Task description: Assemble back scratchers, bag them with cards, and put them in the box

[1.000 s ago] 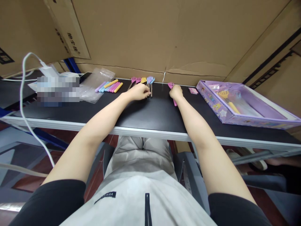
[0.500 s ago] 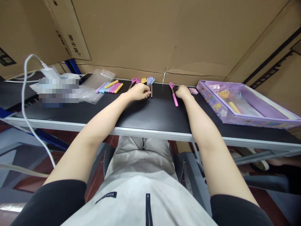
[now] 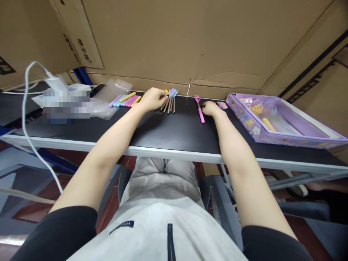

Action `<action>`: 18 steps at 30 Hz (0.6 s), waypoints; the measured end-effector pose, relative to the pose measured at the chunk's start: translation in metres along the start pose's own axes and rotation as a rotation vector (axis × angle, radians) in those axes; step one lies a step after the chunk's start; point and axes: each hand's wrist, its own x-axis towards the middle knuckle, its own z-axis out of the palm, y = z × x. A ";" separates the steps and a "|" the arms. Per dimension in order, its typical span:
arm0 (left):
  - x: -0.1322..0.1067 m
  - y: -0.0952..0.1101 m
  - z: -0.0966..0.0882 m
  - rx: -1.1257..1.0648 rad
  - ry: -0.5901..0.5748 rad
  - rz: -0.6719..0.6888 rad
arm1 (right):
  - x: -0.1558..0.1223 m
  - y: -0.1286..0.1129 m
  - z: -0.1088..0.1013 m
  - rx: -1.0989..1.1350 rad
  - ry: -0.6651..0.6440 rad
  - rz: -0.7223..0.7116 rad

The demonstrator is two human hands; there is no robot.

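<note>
My left hand (image 3: 153, 98) is at the back of the table, fingers curled down over the left side of a group of back scratcher rods. What its fingertips hold, if anything, is hidden. Beside it show a yellow claw head (image 3: 165, 92), a purple claw head (image 3: 172, 92) and a blue claw head (image 3: 175, 92), their metal rods (image 3: 169, 106) fanned toward me. A pink back scratcher (image 3: 201, 115) with a pink handle lies alone further right. Closed into a loose fist, my right hand (image 3: 210, 108) rests just right of it, touching or nearly touching its rod.
Coloured handle tubes (image 3: 127, 98) lie left of my left hand, beside clear plastic bags (image 3: 106, 108). A white cable (image 3: 25, 98) hangs over the table's left side. On the right are a small pink card (image 3: 222, 105) and an open purple box (image 3: 261, 135). Cardboard (image 3: 163, 43) walls the back.
My left hand has shifted left and slightly back, uncovering more metal rods and covering the pink claw heads. The rods now look more spread. My right hand has barely moved.
</note>
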 end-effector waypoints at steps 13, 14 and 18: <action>-0.024 -0.082 -0.106 0.380 0.007 -0.899 | -0.001 0.003 0.000 -0.014 -0.012 -0.002; -0.031 -0.089 -0.112 0.402 -0.040 -0.942 | -0.001 0.004 0.001 -0.013 -0.006 -0.001; -0.052 -0.131 -0.122 0.385 -0.136 -1.080 | -0.002 0.003 0.000 -0.034 -0.007 0.000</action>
